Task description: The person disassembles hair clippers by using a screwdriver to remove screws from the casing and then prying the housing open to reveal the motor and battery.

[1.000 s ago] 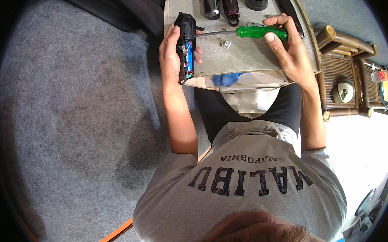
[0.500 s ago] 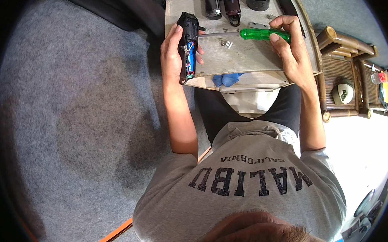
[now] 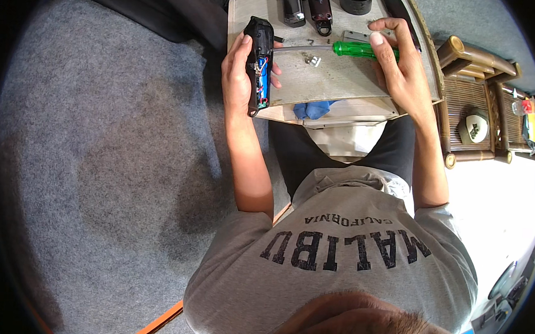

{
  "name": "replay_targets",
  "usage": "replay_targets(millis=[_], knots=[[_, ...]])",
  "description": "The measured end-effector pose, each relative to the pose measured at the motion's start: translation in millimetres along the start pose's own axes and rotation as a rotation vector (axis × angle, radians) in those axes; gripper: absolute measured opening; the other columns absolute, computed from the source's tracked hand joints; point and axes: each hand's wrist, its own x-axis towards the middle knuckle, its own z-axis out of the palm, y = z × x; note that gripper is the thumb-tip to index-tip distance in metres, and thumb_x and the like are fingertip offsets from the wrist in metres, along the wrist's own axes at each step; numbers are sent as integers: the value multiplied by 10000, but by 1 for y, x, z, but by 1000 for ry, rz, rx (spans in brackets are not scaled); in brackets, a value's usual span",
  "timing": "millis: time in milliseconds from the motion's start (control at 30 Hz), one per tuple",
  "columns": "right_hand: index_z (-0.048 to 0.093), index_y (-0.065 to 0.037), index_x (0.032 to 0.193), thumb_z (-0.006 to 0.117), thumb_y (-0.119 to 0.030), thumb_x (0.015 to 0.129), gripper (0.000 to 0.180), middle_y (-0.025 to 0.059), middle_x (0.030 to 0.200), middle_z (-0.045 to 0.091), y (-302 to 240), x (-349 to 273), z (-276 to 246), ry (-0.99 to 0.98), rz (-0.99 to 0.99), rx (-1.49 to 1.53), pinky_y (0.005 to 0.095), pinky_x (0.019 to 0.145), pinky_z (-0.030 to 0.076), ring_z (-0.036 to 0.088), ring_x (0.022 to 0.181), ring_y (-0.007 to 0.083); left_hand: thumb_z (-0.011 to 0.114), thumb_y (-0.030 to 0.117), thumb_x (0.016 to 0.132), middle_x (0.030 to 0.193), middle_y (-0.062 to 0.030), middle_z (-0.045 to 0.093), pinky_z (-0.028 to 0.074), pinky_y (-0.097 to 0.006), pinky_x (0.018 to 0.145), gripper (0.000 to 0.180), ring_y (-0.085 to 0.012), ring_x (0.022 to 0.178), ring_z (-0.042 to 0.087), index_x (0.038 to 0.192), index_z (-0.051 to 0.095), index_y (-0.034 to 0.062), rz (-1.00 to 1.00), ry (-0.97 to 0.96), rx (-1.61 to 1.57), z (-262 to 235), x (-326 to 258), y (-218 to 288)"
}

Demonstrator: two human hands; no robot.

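My left hand (image 3: 237,73) is wrapped round a black hair clipper (image 3: 261,40) held upright at the table's left side. The clipper's casing is open, baring a blue cylinder (image 3: 263,77), thin wires and a bit of green board. From the right, a screwdriver (image 3: 355,49) with a clear green handle lies level, its shaft reaching the clipper's upper side; the tip is hidden there. My right hand (image 3: 407,74) grips the handle's end, thumb laid along it and index finger bent above. Small white and metal parts (image 3: 313,61) lie on the tabletop below the shaft.
On the wooden table (image 3: 343,81), a black clipper (image 3: 292,8), a dark maroon clipper (image 3: 319,11), a black round container (image 3: 354,2) and a long dark object (image 3: 399,14) stand along the far side. A blue cloth (image 3: 312,110) sits in the open drawer. Bamboo furniture (image 3: 470,110) holds a cap (image 3: 474,128).
My right thumb and fingers have shifted round the screwdriver's handle, and the thumb now points farther up. The handle has moved very slightly right. My left hand and the clipper stay put.
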Motion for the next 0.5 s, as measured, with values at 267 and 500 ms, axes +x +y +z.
replay_targets(millis=[267,500], knots=[[548,-84,1383,686,-255,1052,398,61,844,661,23,7,7,111,-298,-65,343,796,519,650,811,152,489,362,1096,1025,-185,750,586,-321,473,413,-183,625,693,1228,631,-2,-15,3,-4,0,1,0],[552,-75,1371,626,-295,1090,364,113,826,713,-1,1,4,0,-38,-50,346,756,520,646,735,167,491,367,1096,1025,-185,752,588,-320,474,415,-182,626,694,1233,630,1,-8,7,-21,-2,0,-2]])
